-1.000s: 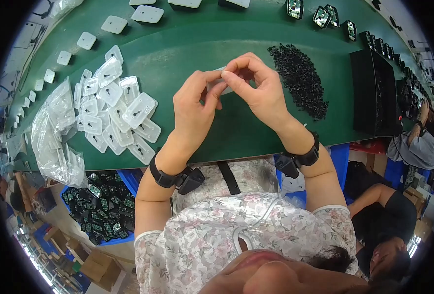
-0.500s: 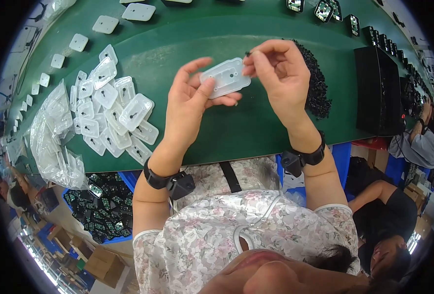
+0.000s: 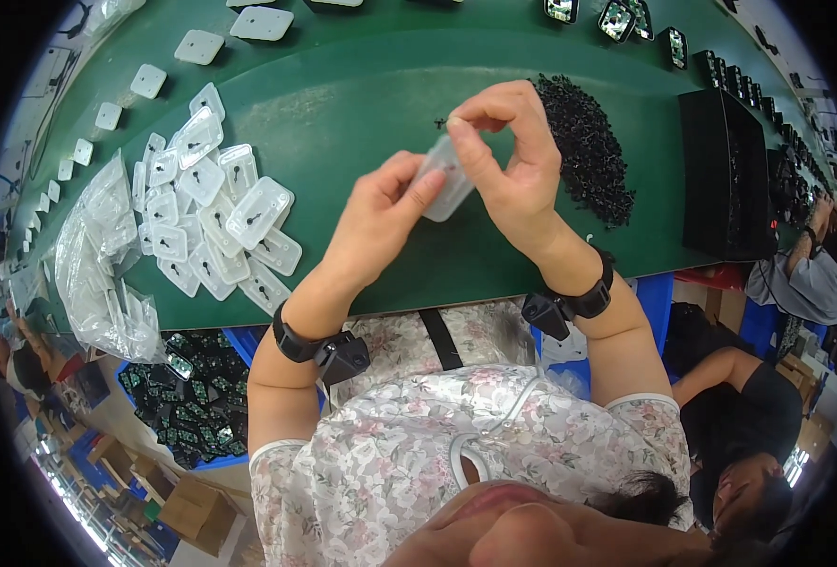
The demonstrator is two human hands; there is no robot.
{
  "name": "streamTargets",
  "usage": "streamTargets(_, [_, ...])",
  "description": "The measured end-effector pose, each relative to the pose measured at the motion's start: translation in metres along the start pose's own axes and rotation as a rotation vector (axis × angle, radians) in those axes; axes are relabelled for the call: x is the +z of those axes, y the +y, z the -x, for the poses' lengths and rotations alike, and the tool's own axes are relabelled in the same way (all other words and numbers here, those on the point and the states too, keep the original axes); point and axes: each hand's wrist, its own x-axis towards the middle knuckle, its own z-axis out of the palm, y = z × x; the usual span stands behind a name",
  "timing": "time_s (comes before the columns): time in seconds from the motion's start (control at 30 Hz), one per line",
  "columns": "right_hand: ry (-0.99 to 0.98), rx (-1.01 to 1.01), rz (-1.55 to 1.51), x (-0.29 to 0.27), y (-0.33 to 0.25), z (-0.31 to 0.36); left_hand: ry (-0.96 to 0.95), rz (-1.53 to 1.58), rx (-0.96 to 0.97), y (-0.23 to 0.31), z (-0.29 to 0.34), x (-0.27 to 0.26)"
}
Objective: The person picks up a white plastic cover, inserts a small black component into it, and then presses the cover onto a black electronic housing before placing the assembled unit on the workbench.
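Near the middle of the green table, my left hand (image 3: 373,219) grips a translucent white plastic cover (image 3: 451,192) between thumb and fingers. The cover is tilted nearly on edge and slightly blurred. My right hand (image 3: 516,175) is at the cover's upper end, its thumb and index finger pinched together. A small black plastic part (image 3: 440,123) sticks out just left of those fingertips; its exact shape is too small to tell. Right of my right hand lies a heap of similar small black parts (image 3: 586,151). Left of my left hand is a pile of translucent covers (image 3: 258,210) with black parts fitted in them.
A clear plastic bag (image 3: 97,269) lies at the table's left edge. An open black box (image 3: 721,180) stands at the right. White casings (image 3: 199,46) line the far left, and circuit-board housings (image 3: 617,21) the far right. Below is a blue bin of boards (image 3: 192,402). Co-workers sit nearby.
My left hand has turned the cover from nearly flat to tilted on edge. My right hand has moved left and slightly down with the small black part, up against the cover's top end.
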Motion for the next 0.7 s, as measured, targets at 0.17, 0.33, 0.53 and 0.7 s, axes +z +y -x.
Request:
streamTargets(0.17, [-0.083, 0.0, 0.005, 0.001, -0.002, 0.005, 0.165, 0.36, 0.09, 0.004, -0.005, -0.002])
streamTargets(0.33, [-0.116, -0.011, 0.094, 0.002, 0.004, 0.005, 0.116, 0.385, 0.076, 0.006, -0.004, -0.003])
streamTargets(0.53, [0.025, -0.047, 0.04, -0.001, 0.003, 0.002, 0.206, 0.06, 0.051, 0.004, -0.004, -0.014])
streamTargets(0.7, [-0.085, -0.039, -0.203, 0.009, 0.002, 0.01, 0.154, 0.241, 0.172, 0.001, -0.006, -0.009])
